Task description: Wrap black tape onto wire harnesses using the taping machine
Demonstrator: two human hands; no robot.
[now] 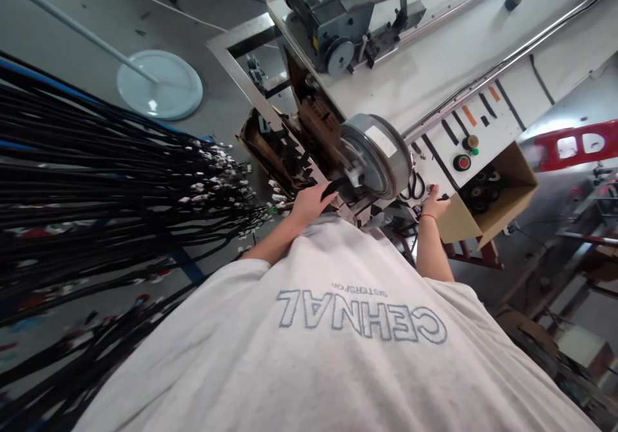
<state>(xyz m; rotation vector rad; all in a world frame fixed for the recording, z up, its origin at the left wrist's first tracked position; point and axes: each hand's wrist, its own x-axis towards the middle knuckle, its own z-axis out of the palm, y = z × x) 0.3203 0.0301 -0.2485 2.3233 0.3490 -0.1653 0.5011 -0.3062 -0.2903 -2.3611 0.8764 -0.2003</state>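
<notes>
Black handle (332, 190) sits at the machine's near edge, just under the grey round drum (376, 155). Your left hand (311, 203) is clenched around it, arm stretched forward. Your right hand (435, 204) touches the near edge of the white control panel (483, 123), wrist bent. Whether it grasps anything, you cannot tell. A cardboard box (502, 206) stands just beside it, and black cables (96, 187) crowd your left.

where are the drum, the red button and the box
drum (374, 155), head view, on its flat grey face
red button (462, 162), head view, on its red cap
box (509, 212), head view, on its bare cardboard wall
</notes>
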